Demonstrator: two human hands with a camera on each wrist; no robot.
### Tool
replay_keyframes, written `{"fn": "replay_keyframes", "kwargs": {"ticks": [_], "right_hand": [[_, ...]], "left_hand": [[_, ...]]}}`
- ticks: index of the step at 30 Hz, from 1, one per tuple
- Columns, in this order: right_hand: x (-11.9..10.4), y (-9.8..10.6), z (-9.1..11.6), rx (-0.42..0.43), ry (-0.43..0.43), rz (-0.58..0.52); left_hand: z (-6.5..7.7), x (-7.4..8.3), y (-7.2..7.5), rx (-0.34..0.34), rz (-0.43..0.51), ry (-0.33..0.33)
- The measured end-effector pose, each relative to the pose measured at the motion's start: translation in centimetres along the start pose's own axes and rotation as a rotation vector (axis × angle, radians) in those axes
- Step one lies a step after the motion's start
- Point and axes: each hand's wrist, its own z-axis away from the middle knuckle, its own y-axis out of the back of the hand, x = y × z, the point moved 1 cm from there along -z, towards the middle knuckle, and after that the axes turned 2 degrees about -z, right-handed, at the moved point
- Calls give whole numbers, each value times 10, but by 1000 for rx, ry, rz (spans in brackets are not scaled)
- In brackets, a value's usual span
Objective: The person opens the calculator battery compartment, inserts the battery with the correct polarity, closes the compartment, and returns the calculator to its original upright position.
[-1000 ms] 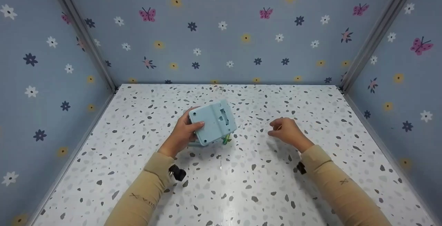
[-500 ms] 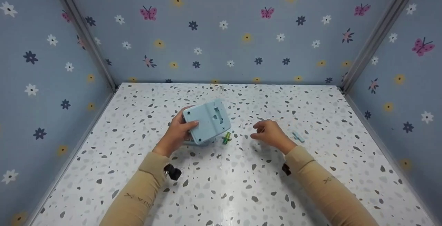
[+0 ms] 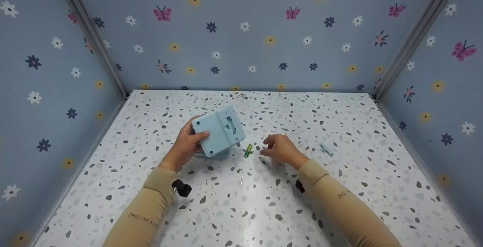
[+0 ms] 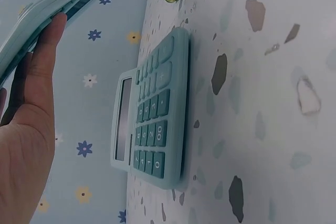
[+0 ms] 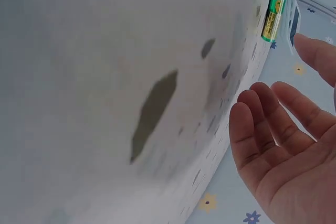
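Note:
My left hand (image 3: 185,141) grips a light blue calculator (image 3: 215,132), its underside turned up and its battery slot (image 3: 231,125) uncovered and apparently vacant. In the left wrist view, the held calculator (image 4: 42,14) rises at an angle above the table. A second light blue calculator (image 4: 155,114) lies keys up below that hand, mostly hidden in the head view. A green and yellow battery (image 3: 248,151) rests on the table between the hands. Just right of it is my right hand (image 3: 283,149), fingers loosely bent and holding nothing; the right wrist view has the battery (image 5: 273,17) beyond the fingertips.
A small light blue battery cover (image 3: 326,149) lies on the speckled white table (image 3: 279,201), right of my right hand. Blue flowered panels (image 3: 241,32) close off the back and both sides.
My right hand has moved left towards the battery, bringing the battery cover on the table into sight. My left hand has shifted slightly left with the calculator, uncovering more of the battery.

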Motion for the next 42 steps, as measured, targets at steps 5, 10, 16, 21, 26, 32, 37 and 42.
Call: {"fn": "replay_keyframes", "kwargs": {"ticks": [5,10,16,21,26,32,37,42], "right_hand": [[-5,-8,-5,1,-30,-5],[-13,-15,-9,7,-29,21],[-22,-23,-13,22,-65,55],[-30,-24,-17,10,-82,97],[-39,-26,-22,-29,-129,141],[-46,-31,-25,-41,-153,173],[-48,-35,-31,-54,-166,190],[-53,-36,-34,-58,-173,180]], "left_hand": [[1,1,6,-5,13,-15],[4,2,9,-10,20,-22],[6,2,12,-11,35,-17],[8,3,14,-5,28,-13],[8,3,16,0,25,-11],[10,2,15,6,8,-16],[11,3,16,8,7,-14],[11,3,17,13,1,-14]]}}
